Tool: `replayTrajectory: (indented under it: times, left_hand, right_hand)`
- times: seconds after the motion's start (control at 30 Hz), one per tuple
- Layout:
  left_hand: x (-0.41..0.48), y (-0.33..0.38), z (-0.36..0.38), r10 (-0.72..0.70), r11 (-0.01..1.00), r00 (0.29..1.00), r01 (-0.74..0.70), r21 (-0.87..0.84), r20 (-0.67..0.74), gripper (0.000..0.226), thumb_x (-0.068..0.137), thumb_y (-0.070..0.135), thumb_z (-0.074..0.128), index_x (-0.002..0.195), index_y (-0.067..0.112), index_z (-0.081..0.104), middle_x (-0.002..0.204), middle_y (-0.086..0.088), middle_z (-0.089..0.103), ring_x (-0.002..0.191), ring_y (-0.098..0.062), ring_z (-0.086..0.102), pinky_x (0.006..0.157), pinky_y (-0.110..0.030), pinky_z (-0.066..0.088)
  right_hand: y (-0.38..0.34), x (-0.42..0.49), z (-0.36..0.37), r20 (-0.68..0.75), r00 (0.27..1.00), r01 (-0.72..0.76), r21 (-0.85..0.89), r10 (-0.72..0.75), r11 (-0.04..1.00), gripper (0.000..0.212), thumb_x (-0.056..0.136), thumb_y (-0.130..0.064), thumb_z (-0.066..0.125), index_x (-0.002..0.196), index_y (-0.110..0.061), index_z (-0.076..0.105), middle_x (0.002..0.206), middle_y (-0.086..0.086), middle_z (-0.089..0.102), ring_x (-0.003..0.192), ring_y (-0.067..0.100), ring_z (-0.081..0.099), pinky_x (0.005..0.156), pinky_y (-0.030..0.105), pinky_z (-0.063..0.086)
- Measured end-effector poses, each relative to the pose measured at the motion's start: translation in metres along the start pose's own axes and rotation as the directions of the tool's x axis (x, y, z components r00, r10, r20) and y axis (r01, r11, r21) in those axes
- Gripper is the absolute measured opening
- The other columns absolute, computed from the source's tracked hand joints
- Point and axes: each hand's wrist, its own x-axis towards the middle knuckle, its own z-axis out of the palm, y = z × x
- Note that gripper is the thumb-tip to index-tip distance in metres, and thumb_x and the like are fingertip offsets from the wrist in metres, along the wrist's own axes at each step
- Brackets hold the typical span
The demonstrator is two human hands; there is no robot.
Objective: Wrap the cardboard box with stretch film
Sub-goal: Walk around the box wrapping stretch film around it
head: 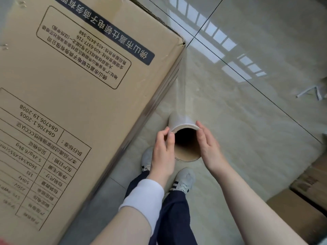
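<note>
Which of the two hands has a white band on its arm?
The left hand: a white band wraps its forearm; the right hand has a bare arm.

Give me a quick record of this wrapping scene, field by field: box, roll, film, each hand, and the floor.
box: cardboard box, printed face toward the camera, film bands already on its side
roll: stretch film roll, hollow core end facing the camera
film: sheet stretched from the roll to the box's corner
left hand: fingers curled at the roll's rim
right hand: straight fingers pressed against the roll's side
floor: glossy tiles
</note>
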Motion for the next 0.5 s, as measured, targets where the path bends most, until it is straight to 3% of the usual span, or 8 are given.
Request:
replayTrajectory:
  times: [0.07, 0.17, 0.27, 0.33, 0.4, 0.5]
  left_hand:
    - [-0.015, -0.008, -0.006, -0.025, 0.999, 0.994, 0.02, -0.048, -0.105, 0.037, 0.1, 0.027, 0.033, 0.126, 0.006, 0.049, 0.138, -0.003, 0.049, 0.127, -0.015, 0.044, 0.092, -0.007, 0.028]
    - [-0.037, -0.027, -0.016, -0.116, 0.991, 0.98, 0.104, -0.08, -0.161, 0.036, 0.1, 0.029, 0.028, 0.123, 0.009, 0.048, 0.134, -0.006, 0.052, 0.124, -0.018, 0.045, 0.091, -0.013, 0.031]
    - [-0.052, -0.046, -0.029, -0.166, 0.985, 0.98, 0.16, -0.058, -0.107, 0.038, 0.099, 0.035, 0.025, 0.117, 0.013, 0.049, 0.115, -0.002, 0.059, 0.112, -0.02, 0.051, 0.087, -0.024, 0.035]
    - [-0.049, -0.047, -0.04, -0.133, 0.991, 0.99, 0.134, 0.011, -0.038, 0.036, 0.099, 0.035, 0.026, 0.121, 0.015, 0.047, 0.105, 0.008, 0.055, 0.109, -0.016, 0.05, 0.08, -0.018, 0.03]
    - [-0.036, -0.04, -0.053, -0.082, 0.996, 0.996, 0.08, 0.04, 0.04, 0.041, 0.098, 0.036, 0.03, 0.136, 0.021, 0.037, 0.123, 0.015, 0.044, 0.118, -0.004, 0.04, 0.087, -0.009, 0.024]
    - [-0.006, -0.033, -0.066, -0.006, 0.998, 0.976, -0.007, 0.06, 0.217, 0.065, 0.086, 0.055, 0.029, 0.145, 0.028, 0.027, 0.149, 0.016, 0.024, 0.137, 0.001, 0.021, 0.11, -0.02, 0.014]
  right_hand:
    - [0.002, 0.001, 0.004, 0.11, 0.994, 0.023, -0.086, -0.014, 0.996, 0.049, 0.097, -0.039, 0.037, 0.143, -0.021, 0.038, 0.147, -0.007, 0.039, 0.13, 0.0, 0.033, 0.092, 0.006, 0.019]
    - [-0.001, -0.003, 0.018, 0.227, 0.973, 0.09, -0.193, -0.045, 0.977, 0.051, 0.096, -0.041, 0.042, 0.142, -0.02, 0.038, 0.148, -0.005, 0.039, 0.136, 0.009, 0.034, 0.102, 0.013, 0.022]
    - [-0.001, -0.001, 0.031, 0.287, 0.957, 0.131, -0.296, -0.043, 0.946, 0.056, 0.093, -0.044, 0.045, 0.143, -0.018, 0.038, 0.148, -0.003, 0.04, 0.137, 0.013, 0.035, 0.108, 0.021, 0.024]
    - [-0.002, 0.0, 0.034, 0.287, 0.957, 0.128, -0.311, -0.035, 0.942, 0.058, 0.092, -0.046, 0.046, 0.143, -0.02, 0.037, 0.148, -0.004, 0.04, 0.137, 0.012, 0.035, 0.109, 0.023, 0.025]
    - [-0.001, 0.0, 0.037, 0.27, 0.962, 0.128, -0.309, -0.042, 0.942, 0.059, 0.091, -0.049, 0.046, 0.143, -0.023, 0.037, 0.148, -0.007, 0.04, 0.137, 0.01, 0.035, 0.109, 0.023, 0.025]
    - [0.003, -0.002, 0.045, 0.206, 0.978, 0.1, -0.28, -0.042, 0.955, 0.057, 0.091, -0.05, 0.045, 0.143, -0.025, 0.038, 0.147, -0.009, 0.041, 0.137, 0.008, 0.035, 0.108, 0.023, 0.024]
